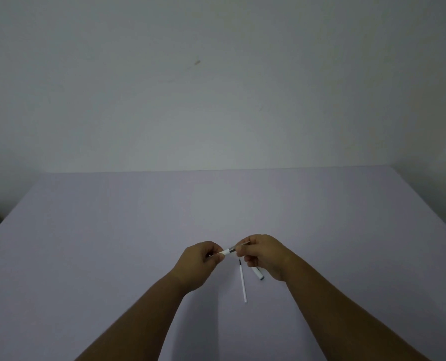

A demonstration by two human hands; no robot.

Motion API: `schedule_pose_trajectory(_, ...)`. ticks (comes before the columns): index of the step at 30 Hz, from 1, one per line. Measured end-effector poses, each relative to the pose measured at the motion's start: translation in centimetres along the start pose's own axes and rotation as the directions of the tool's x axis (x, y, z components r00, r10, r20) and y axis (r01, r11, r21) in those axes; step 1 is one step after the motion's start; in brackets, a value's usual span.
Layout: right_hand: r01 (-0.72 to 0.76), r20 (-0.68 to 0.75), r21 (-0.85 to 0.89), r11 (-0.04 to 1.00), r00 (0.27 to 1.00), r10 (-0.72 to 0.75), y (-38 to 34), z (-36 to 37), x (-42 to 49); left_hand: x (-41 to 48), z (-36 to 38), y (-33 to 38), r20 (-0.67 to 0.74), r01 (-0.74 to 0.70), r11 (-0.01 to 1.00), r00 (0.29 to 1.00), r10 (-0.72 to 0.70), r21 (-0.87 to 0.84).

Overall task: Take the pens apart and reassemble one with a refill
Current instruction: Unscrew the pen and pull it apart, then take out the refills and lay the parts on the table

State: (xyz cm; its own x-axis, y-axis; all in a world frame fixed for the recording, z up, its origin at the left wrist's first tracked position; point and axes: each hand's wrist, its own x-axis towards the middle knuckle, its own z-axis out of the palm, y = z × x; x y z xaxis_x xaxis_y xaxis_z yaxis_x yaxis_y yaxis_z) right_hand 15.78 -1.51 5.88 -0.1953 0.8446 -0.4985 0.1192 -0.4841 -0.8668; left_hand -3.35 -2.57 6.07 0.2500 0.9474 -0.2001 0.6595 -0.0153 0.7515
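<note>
Just below frame centre, the left hand [202, 259] and right hand [264, 254] both pinch a white plastic pen with a metal tip [228, 251]. A thin white refill [242, 282] lies beneath on the pale lilac table [112, 230].

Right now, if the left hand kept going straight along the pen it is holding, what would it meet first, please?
The left hand points rightward along the white pen, so it would most likely meet the right hand first, which pinches the pen's metal tip end. The loose refill lies nearer the person, out of that line.

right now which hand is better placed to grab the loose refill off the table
Right. The right hand pinches only the pen tip, and the refill lies just below it; the left hand grips the barrel, farther away.
</note>
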Motion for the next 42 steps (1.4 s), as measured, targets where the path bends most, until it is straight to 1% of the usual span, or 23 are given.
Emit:
schedule_pose_trajectory(2, 0.047, -0.049, 0.111, 0.993, 0.998, -0.041, -0.1, 0.0, 0.0, 0.0, -0.1, 0.0, -0.009, 0.011, 1.0, 1.0, -0.012, -0.016)
schedule_pose_trajectory(4, 0.067, -0.067, 0.177, 0.982, 0.996, -0.056, -0.3, 0.1, -0.1, 0.0, -0.3, 0.1, 0.007, 0.021, 0.998, 1.0, -0.02, -0.058)
schedule_pose_trajectory(6, 0.071, -0.074, 0.187, 0.98, 0.996, -0.058, -0.4, 0.1, -0.2, -0.1, -0.3, 0.2, 0.038, 0.021, 0.995, 0.999, -0.017, -0.102)
schedule_pose_trajectory(10, 0.084, -0.119, 0.191, 0.978, 0.991, -0.062, -0.5, 0.3, 0.0, -0.1, 0.0, 0.5, 0.069, 0.005, 0.998, 0.998, -0.001, -0.059)
schedule_pose_trajectory(13, 0.088, -0.159, 0.225, 0.97, 0.986, -0.053, -0.5, 0.4, 0.2, -0.1, 0.2, 0.4, 0.091, 0.035, 0.996, 0.995, -0.027, -0.086)
schedule_pose_trajectory(15, 0.121, -0.205, 0.328, 0.937, 0.977, -0.055, -0.6, 0.2, 0.5, 0.0, 0.2, 0.1, 0.098, 0.051, 0.992, 0.994, -0.04, -0.115)
schedule_pose_trajectory(17, 0.163, -0.278, 0.452, 0.877, 0.96, -0.036, -0.8, -0.4, 0.8, 0.0, 0.2, -0.3, 0.099, 0.063, 0.989, 0.994, -0.05, -0.133)
schedule_pose_trajectory(18, 0.172, -0.319, 0.483, 0.859, 0.948, -0.011, -0.8, -0.9, 1.1, 0.0, 0.3, -0.5, 0.102, 0.069, 0.988, 0.993, -0.055, -0.14)
schedule_pose_trajectory(19, 0.165, -0.354, 0.471, 0.867, 0.935, 0.015, -0.7, -1.4, 1.3, 0.0, 0.4, -0.7, 0.104, 0.074, 0.987, 0.993, -0.059, -0.145)
schedule_pose_trajectory(20, 0.136, -0.381, 0.408, 0.903, 0.924, 0.033, -0.4, -1.9, 1.5, 0.1, 0.5, -0.9, 0.105, 0.077, 0.986, 0.993, -0.062, -0.148)
schedule_pose_trajectory(21, 0.088, -0.399, 0.298, 0.95, 0.916, 0.04, 0.1, -2.4, 1.8, 0.2, 0.7, -1.1, 0.105, 0.079, 0.986, 0.992, -0.064, -0.15)
schedule_pose_trajectory(22, 0.028, -0.409, 0.152, 0.988, 0.912, 0.037, 0.9, -2.9, 2.0, 0.2, 0.9, -1.3, 0.104, 0.081, 0.986, 0.992, -0.066, -0.148)
schedule_pose_trajectory(23, -0.034, -0.408, -0.011, 0.999, 0.912, 0.027, 1.6, -3.2, 2.2, 0.3, 1.2, -1.5, 0.106, 0.084, 0.986, 0.992, -0.069, -0.146)
schedule_pose_trajectory(24, -0.096, -0.4, -0.187, 0.978, 0.917, 0.013, 2.5, -3.5, 2.3, 0.4, 1.4, -1.7, 0.11, 0.088, 0.986, 0.991, -0.073, -0.143)
schedule_pose_trajectory(25, -0.145, -0.39, -0.36, 0.922, 0.921, -0.008, 3.3, -3.7, 2.5, 0.5, 1.7, -1.9, 0.117, 0.094, 0.986, 0.99, -0.078, -0.141)
schedule_pose_trajectory(26, -0.18, -0.388, -0.503, 0.845, 0.921, -0.035, 4.1, -3.8, 2.6, 0.6, 1.9, -2.1, 0.124, 0.103, 0.985, 0.989, -0.086, -0.139)
schedule_pose_trajectory(27, -0.203, -0.392, -0.595, 0.778, 0.918, -0.06, 4.8, -3.9, 2.7, 0.7, 2.1, -2.3, 0.129, 0.11, 0.985, 0.987, -0.093, -0.133)
schedule_pose_trajectory(28, -0.217, -0.394, -0.635, 0.742, 0.916, -0.07, 5.3, -3.9, 2.6, 0.8, 2.3, -2.5, 0.133, 0.115, 0.986, 0.986, -0.099, -0.123)
schedule_pose_trajectory(33, -0.227, -0.389, -0.704, 0.673, 0.916, -0.099, 7.1, -3.7, 2.8, 1.4, 2.9, -3.3, 0.135, 0.115, 0.989, 0.986, -0.101, -0.097)
schedule_pose_trajectory(42, -0.204, -0.357, -0.751, 0.628, 0.926, -0.126, 8.3, -4.0, 3.2, 1.8, 3.6, -3.5, 0.159, 0.114, 0.988, 0.983, -0.097, -0.102)
